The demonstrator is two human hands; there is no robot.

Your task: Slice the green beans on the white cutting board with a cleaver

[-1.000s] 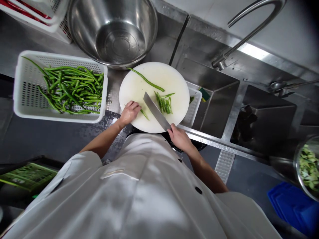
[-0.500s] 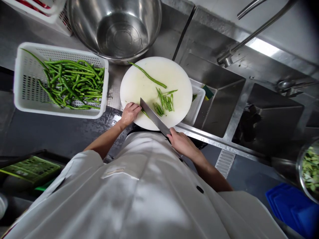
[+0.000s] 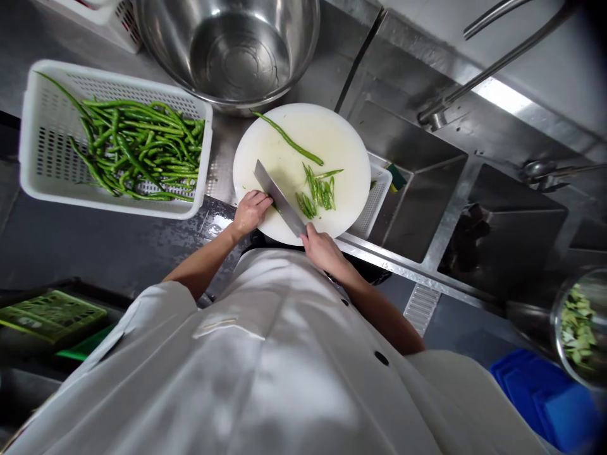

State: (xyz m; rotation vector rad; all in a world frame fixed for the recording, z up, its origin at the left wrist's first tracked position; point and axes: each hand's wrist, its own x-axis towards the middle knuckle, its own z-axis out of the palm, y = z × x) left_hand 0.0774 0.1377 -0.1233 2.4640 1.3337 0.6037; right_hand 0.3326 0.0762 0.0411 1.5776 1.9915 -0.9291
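A round white cutting board [image 3: 284, 145] lies in front of me. My right hand [image 3: 323, 253] grips the handle of a broad-bladed kitchen knife [image 3: 279, 201], its blade slanting across the board's near left part. Close to the blade's left side, my left hand [image 3: 253, 212] presses with bent fingers on a green chili pepper, mostly hidden by fingers and blade. Right of the blade are sliced chili pieces [image 3: 318, 189] in a loose pile. A whole long green chili pepper [image 3: 291, 140] lies toward the board's far side.
A white perforated basket [image 3: 45, 183] of long green chilies stands at left. A large steel bowl [image 3: 241, 57] sits behind the board. To the right are a sink [image 3: 417, 202] with a white basket [image 3: 374, 205] and a faucet [image 3: 474, 69].
The knife and my right hand have moved left, bringing the blade over the chili piece that showed right of it before. My left hand stays at the board's near left edge.
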